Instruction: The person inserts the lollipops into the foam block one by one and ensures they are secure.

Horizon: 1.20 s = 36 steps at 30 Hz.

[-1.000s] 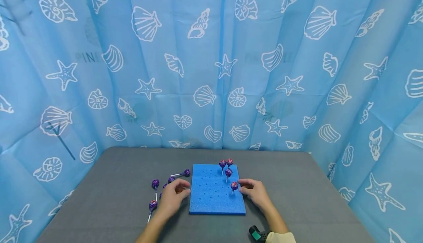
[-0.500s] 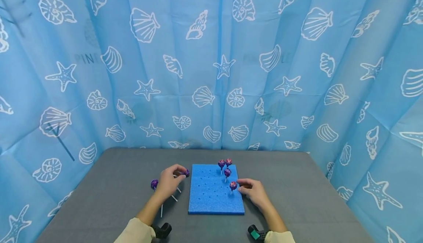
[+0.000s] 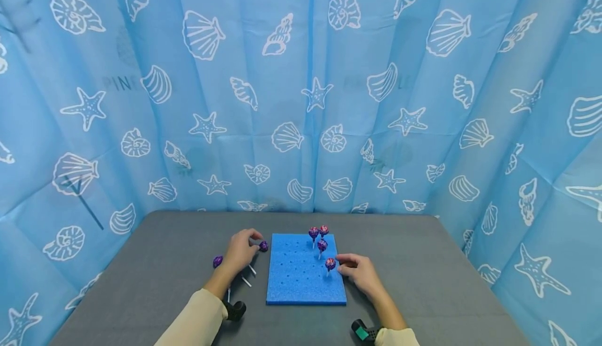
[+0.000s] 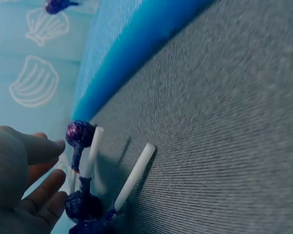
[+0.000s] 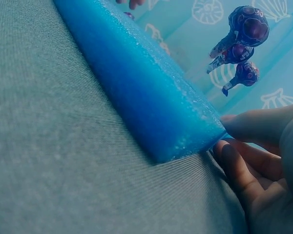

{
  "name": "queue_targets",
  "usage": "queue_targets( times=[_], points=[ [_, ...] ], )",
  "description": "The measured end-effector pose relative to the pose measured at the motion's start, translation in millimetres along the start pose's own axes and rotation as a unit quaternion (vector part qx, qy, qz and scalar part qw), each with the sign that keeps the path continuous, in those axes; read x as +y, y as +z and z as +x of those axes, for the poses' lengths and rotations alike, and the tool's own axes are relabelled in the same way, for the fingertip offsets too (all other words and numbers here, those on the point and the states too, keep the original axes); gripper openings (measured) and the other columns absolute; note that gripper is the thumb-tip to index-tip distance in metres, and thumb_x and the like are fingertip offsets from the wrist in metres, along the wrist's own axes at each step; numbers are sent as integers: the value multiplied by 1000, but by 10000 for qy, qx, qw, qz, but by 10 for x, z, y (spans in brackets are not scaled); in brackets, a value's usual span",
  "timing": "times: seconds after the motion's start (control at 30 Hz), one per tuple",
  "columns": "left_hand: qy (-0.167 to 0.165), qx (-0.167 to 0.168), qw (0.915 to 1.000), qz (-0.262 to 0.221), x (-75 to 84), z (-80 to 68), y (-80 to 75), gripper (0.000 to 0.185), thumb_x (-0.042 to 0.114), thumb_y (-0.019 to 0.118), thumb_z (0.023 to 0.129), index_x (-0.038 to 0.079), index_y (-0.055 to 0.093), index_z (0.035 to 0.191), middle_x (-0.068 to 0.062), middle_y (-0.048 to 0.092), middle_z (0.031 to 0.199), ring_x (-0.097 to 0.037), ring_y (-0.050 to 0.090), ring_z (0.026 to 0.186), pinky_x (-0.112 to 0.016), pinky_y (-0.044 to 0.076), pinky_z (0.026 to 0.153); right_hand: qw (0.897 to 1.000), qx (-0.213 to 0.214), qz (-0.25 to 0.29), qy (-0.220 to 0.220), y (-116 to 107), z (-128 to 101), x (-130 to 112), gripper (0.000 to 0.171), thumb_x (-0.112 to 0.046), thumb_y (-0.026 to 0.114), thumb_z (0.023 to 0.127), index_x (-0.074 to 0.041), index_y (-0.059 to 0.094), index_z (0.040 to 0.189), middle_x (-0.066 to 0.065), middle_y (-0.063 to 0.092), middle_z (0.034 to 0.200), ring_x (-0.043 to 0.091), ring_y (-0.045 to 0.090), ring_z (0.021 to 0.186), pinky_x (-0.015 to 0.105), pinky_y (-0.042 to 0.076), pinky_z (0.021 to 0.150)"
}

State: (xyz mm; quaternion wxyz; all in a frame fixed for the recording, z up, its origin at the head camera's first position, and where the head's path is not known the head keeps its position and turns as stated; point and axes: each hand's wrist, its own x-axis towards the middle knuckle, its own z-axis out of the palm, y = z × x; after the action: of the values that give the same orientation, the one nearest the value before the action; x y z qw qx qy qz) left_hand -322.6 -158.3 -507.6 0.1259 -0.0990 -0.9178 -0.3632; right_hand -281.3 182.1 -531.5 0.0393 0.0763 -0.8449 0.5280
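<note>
A blue foam board (image 3: 301,283) with rows of holes lies on the grey table (image 3: 414,273). Several purple lollipops stand in it, the nearest (image 3: 331,264) by the right edge; they also show in the right wrist view (image 5: 248,27). My right hand (image 3: 358,273) rests relaxed against the foam board's (image 5: 151,112) right edge, its fingers (image 5: 239,163) touching the side. My left hand (image 3: 241,252) lies left of the board, thumb and fingers (image 4: 44,148) pinching the stick of a lollipop (image 3: 263,245) that lies on the table. That lollipop's head (image 4: 79,134) pokes out past the fingertips.
More loose lollipops (image 3: 217,261) and white sticks (image 4: 134,175) lie on the table left of the board, partly under my left hand. A blue shell-print curtain (image 3: 301,100) walls in the table at the back and both sides.
My left hand moved away from the board's left edge, back and up to the loose lollipop near the far left corner, and closed on its stick. The right hand stayed put.
</note>
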Motion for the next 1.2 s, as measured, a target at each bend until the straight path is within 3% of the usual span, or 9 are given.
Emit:
queue_targets(
  times=[0.17, 0.5, 0.93, 1.2],
  points=[
    [-66, -117, 9994, 330, -46, 68, 22, 24, -2, 73, 80, 11, 68, 99, -4, 65, 98, -26, 61, 96, -44, 50, 82, 10000, -21, -47, -49, -6, -2, -1, 22, -1, 70, 86, -1, 70, 109, 8, 69, 100, 22, 63, 90, 29, 51, 77],
    [-384, -622, 9956, 582, -65, 122, 42, 25, -6, 71, 77, 7, 68, 97, -1, 62, 84, -20, 59, 81, -38, 51, 70, 10000, -8, -44, -66, -2, -1, 12, 22, -1, 71, 86, -1, 71, 108, 7, 69, 99, 21, 63, 89, 29, 51, 76],
    [-440, -536, 9961, 537, -54, 91, 61, 24, -8, 67, 80, 6, 67, 99, -2, 57, 75, -14, 51, 66, -30, 43, 57, 9998, -49, -56, -163, -5, -15, 31, 22, 0, 70, 86, -1, 70, 108, 8, 69, 99, 21, 63, 89, 29, 51, 76],
    [-322, -102, 9985, 429, -36, 129, 39, 30, -4, 68, 82, 6, 67, 109, 3, 52, 72, -13, 49, 64, -32, 42, 60, 9997, -68, 12, -243, -16, -16, 24, 22, 1, 70, 86, 0, 70, 108, 9, 69, 99, 22, 63, 89, 27, 51, 75]
  ],
)
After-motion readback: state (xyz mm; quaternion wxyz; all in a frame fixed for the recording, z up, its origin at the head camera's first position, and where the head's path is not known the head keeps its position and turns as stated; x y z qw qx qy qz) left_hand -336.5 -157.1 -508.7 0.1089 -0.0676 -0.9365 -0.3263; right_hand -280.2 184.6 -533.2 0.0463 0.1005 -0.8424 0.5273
